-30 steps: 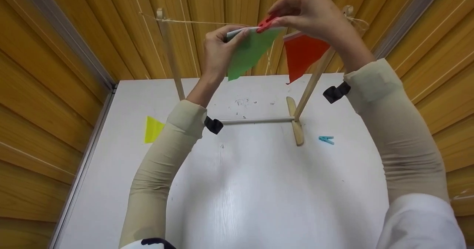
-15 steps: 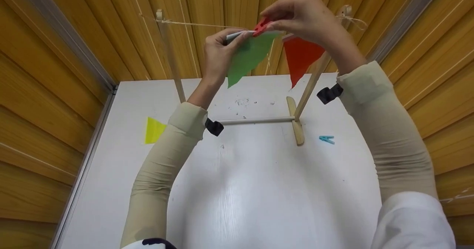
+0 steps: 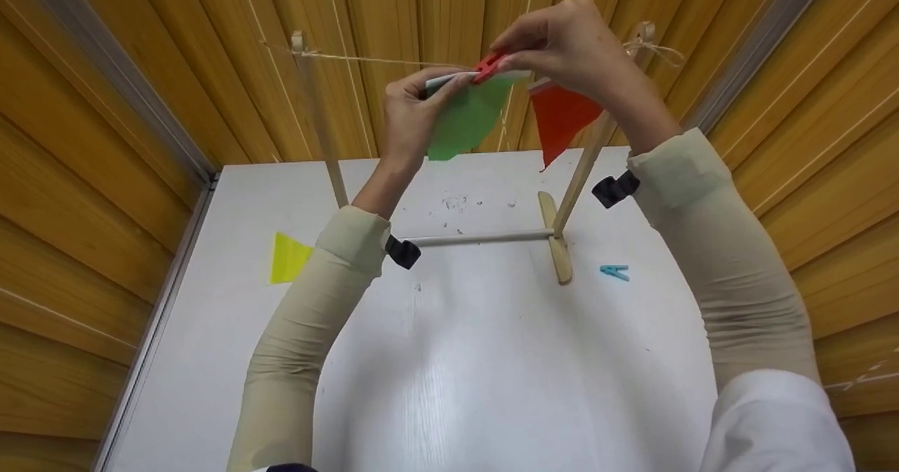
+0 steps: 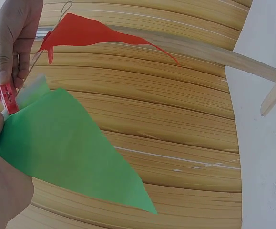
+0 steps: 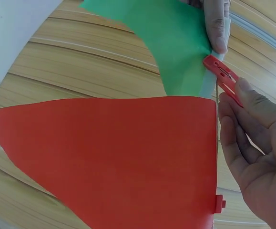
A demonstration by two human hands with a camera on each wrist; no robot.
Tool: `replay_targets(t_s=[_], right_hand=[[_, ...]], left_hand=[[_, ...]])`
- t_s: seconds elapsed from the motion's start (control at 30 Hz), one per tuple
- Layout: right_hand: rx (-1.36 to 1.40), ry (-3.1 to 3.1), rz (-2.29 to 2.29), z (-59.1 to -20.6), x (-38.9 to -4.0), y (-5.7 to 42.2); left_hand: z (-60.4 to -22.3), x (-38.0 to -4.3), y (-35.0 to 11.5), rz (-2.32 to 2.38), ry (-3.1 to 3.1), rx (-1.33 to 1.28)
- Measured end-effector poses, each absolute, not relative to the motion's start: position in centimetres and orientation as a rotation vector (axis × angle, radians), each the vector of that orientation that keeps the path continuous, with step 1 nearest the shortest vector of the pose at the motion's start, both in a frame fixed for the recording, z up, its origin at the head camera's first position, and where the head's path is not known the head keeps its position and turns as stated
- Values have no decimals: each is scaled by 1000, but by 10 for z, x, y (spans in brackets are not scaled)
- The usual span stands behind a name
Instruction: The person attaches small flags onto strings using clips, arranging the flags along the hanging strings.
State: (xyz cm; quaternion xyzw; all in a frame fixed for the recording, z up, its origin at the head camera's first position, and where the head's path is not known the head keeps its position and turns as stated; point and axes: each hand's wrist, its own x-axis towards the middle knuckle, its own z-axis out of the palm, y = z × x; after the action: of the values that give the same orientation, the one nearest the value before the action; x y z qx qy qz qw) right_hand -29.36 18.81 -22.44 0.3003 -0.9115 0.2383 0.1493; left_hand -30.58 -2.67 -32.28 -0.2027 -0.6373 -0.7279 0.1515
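Note:
My left hand [image 3: 414, 114] pinches the white-edged top of a green paper pennant [image 3: 467, 121] at the string [image 3: 379, 60]. The fingers of my right hand [image 3: 569, 50] grip a red clothespin [image 3: 486, 68], whose tip sits over the pennant's top edge right beside my left fingertips. In the right wrist view the clothespin [image 5: 221, 74] lies across the white edge. To the right, a red pennant [image 3: 562, 117] hangs from the string; another red clothespin [image 5: 219, 203] is on its edge in the right wrist view.
The string runs between two wooden posts [image 3: 583, 177] joined by a low bar [image 3: 484, 237]. A yellow pennant [image 3: 288, 258] lies on the white table [image 3: 506, 359] at the left. A blue clothespin [image 3: 614, 272] lies right of the stand's foot [image 3: 560, 261].
My right hand and the red clothespin have shifted slightly left and down in the head view. My left hand keeps its hold on the green pennant. The whole scene sits a little lower.

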Motion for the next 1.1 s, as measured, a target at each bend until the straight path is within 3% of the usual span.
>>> replay_targets(t_s=[1.1], right_hand=[[848,-2622,690,-218,-297,179]], left_hand=[[-319,-317,-24,-2114,-1801,-585]])
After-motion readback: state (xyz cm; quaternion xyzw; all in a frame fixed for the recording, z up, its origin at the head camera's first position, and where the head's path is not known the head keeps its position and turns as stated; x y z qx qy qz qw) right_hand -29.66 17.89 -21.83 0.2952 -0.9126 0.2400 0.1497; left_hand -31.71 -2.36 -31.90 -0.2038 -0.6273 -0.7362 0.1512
